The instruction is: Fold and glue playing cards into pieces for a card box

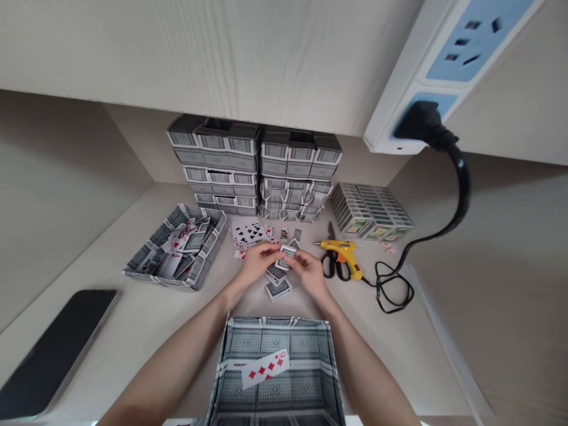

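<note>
My left hand point(261, 261) and my right hand point(309, 269) meet over the middle of the table, both closed on a small playing-card piece point(286, 257) with a grey patterned back. Just below it lie more grey-backed cards point(278, 289), partly stacked. Beyond my fingers are loose face-up cards, among them a large card with black clubs point(247, 229). Between my forearms stands an open box made of playing cards point(276, 340), with a strip of red diamonds point(266, 370) inside. Right of my right hand lie a yellow glue gun point(347, 254) and black-handled scissors point(329, 264).
A card-built tray point(195, 278) full of loose cards sits left. Stacked card-built boxes point(226, 177) stand at the back, with boxed card packs point(370, 210) to their right. A black flat object point(57, 349) lies front left. A power strip point(412, 106) with a plugged-in cable hangs upper right.
</note>
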`<state>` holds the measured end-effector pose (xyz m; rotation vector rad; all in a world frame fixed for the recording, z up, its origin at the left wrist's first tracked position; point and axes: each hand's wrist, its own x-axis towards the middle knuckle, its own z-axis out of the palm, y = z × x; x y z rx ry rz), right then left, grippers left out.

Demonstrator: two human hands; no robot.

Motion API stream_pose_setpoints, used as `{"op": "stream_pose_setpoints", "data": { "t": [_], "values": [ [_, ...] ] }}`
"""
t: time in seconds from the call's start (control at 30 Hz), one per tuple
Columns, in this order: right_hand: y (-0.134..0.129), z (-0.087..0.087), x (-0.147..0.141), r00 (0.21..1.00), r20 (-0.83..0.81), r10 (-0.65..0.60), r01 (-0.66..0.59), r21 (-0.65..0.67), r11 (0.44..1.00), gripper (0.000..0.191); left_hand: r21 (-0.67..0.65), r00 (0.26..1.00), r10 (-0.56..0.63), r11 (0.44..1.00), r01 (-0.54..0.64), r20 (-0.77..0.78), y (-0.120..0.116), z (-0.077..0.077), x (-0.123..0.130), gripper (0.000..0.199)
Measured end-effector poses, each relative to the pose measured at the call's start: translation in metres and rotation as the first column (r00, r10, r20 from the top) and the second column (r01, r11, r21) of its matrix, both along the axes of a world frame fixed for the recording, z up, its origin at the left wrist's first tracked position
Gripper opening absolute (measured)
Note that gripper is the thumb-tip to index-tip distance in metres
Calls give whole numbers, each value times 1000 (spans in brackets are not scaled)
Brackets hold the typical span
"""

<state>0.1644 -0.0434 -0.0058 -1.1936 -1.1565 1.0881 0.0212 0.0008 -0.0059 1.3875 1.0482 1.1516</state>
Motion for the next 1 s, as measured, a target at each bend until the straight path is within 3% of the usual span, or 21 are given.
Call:
{"op": "stream_pose_setpoints", "data": {
  "t": [0.3,1.0],
  "values": [
    [0,5,1,995,-95,17,-23,-65,998,25,-127,998,-66,990,64,-10,3,2,0,25],
    [2,-2,3,994,-110,6,-18,-109,994,26,-201,987,-158,968,151,-16,2,10,-4,24]
  ]
}}
